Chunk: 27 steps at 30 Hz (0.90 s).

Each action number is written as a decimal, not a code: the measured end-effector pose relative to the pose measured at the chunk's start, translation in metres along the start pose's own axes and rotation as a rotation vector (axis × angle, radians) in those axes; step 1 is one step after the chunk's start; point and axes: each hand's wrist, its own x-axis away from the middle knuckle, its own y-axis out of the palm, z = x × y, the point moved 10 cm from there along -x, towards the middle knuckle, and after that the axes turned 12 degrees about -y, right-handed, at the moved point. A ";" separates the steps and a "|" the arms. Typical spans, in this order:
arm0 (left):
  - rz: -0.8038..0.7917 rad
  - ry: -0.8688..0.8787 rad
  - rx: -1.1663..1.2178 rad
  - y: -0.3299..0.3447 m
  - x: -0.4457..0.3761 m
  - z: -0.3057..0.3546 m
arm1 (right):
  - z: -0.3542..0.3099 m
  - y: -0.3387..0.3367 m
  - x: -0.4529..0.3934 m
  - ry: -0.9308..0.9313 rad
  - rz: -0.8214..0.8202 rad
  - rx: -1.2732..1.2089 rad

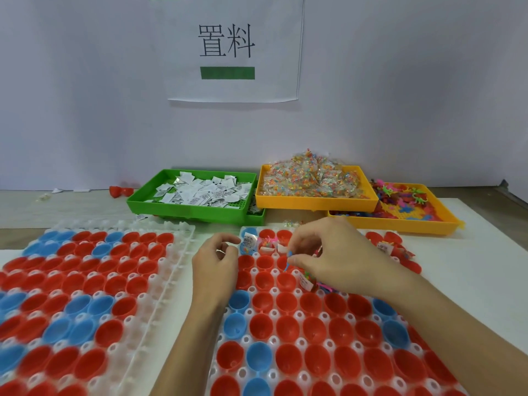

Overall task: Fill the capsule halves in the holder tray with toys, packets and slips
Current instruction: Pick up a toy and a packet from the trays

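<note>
Head view: a second holder tray [85, 281] of red and blue halves lies at left. The left hand [215, 262] hovers with fingers curled, gripping nothing. The right hand [328, 252] pinches a small blue toy [288, 260] over the red capsule halves [285, 281] in the holder tray [328, 315].

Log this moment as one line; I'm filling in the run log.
stage: filling far rows | right hand: pinches small blue toy over holder tray | left hand: curled, empty
</note>
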 end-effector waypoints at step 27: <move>-0.023 0.039 -0.020 0.001 0.002 0.005 | -0.002 0.027 -0.024 0.011 -0.233 0.210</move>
